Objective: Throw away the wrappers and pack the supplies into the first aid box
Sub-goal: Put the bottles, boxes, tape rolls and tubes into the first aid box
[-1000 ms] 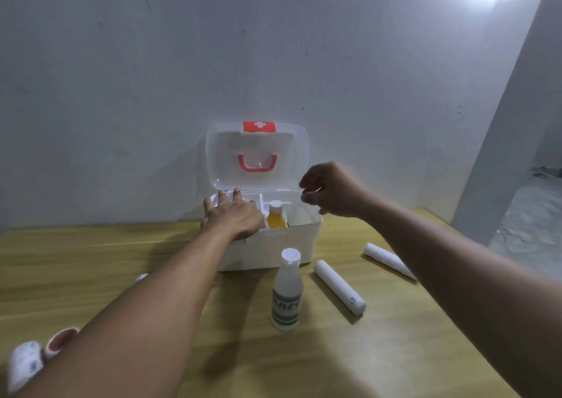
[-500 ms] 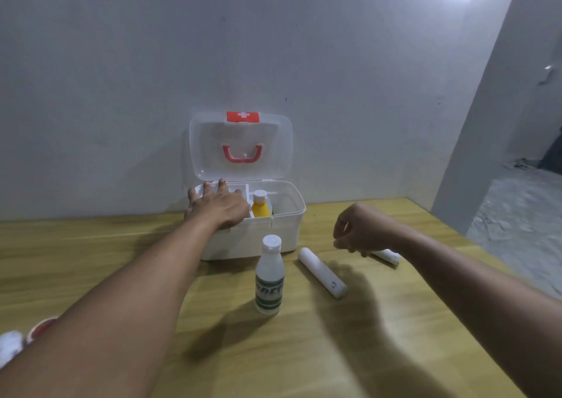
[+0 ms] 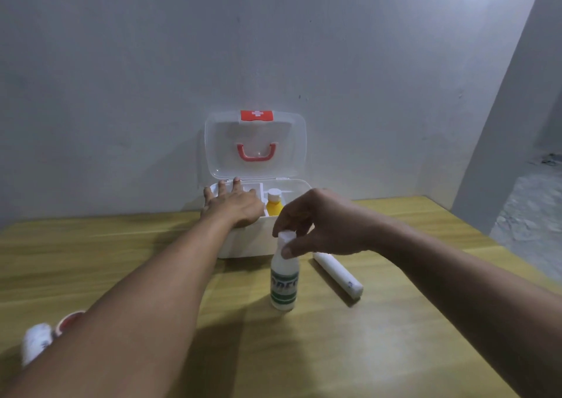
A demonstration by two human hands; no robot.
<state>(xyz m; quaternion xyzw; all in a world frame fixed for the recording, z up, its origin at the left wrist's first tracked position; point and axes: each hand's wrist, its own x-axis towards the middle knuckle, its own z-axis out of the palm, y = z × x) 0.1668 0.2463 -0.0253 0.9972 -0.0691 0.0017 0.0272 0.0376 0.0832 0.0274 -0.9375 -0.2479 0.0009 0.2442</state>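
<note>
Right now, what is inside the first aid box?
A yellow bottle with a white cap stands in the first aid box. The left hand covers the left compartments, so anything there is hidden.

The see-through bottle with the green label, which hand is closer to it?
Right. The right hand pinches the white cap of the see-through bottle from above. The left hand is apart from it, resting flat on the first aid box behind.

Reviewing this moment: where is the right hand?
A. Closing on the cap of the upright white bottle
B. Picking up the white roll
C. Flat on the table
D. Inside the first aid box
A: the right hand pinches the cap of the upright white bottle, in front of the first aid box.
</note>
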